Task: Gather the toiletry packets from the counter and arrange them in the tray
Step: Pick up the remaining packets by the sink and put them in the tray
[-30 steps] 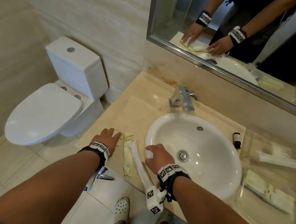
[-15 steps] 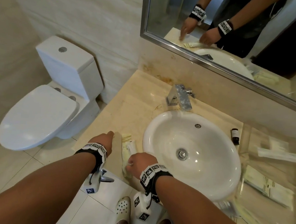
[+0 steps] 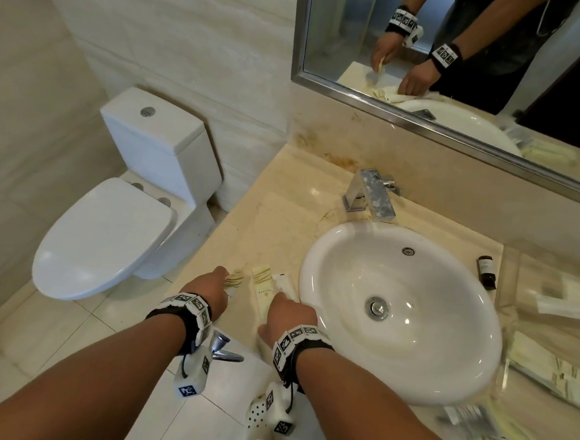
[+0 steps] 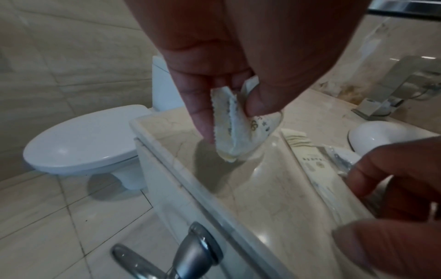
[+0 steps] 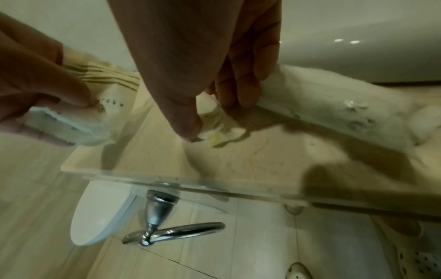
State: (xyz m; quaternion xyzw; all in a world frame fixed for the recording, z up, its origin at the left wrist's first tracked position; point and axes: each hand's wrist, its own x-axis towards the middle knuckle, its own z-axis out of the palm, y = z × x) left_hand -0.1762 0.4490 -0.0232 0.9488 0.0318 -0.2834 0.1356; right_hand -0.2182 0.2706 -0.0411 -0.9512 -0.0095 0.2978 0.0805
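the left hand (image 4: 238,62) pinches a small cream packet (image 4: 236,130) between thumb and fingers, lifted just off the surface (image 3: 281,233) near its front left corner. the right hand (image 3: 290,314) is curled on the near end of a long clear-wrapped packet (image 5: 329,105), thumb and fingers closed on it; the far end of that packet lies along the rim of the white sink (image 3: 342,244). between the two hands a flat cream packet with gold stripes (image 3: 262,286) lies on the surface, touching or just beside the long one.

both hands work close to the front edge of the surface, where a chrome towel ring (image 5: 167,232) hangs below the lip. behind the hands the strip of surface runs open up to the chrome faucet (image 3: 372,194) and the wall. left of the edge the floor drops away toward the white toilet (image 3: 109,234).

right of the sink, well apart from the hands, a small dark bottle (image 3: 487,271) lies by the rim, and beyond it a clear tray (image 3: 506,303) holds several cream and white packets (image 3: 559,379); this side is blurred. more packets lie at the front right edge.
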